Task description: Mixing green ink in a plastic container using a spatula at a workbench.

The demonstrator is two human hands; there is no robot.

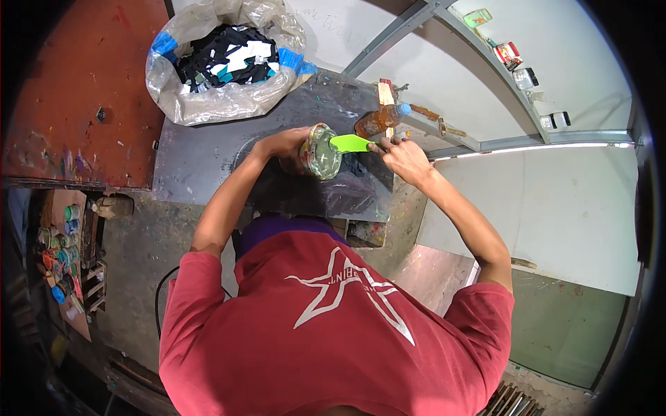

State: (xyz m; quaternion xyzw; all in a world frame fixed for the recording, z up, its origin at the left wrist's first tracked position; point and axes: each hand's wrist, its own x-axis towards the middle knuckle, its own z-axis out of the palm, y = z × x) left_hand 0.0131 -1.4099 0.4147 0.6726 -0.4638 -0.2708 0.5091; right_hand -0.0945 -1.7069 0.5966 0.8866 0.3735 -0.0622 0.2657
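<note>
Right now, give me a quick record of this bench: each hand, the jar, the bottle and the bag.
Left hand: around the side of a see-through jar
Right hand: gripping a bright green spatula, its blade overlapping the jar's mouth in view
Bottle: orange-brown, blue cap
Bag: translucent, open, holding black, white and teal scraps
Surface: dark grey tabletop

Open translucent sack (215, 109), filled with black, white and teal scraps (225, 54), observed at the far left of the grey tabletop (186, 170). Blue-capped amber bottle (373, 124) noted at its right. Four small containers (507, 52) line the metal frame (463, 31). Rust-red panel (90, 104) at upper left, paint-marked. Below, coloured jars (70, 254), seemingly on a board (79, 322); corner dim.
</note>
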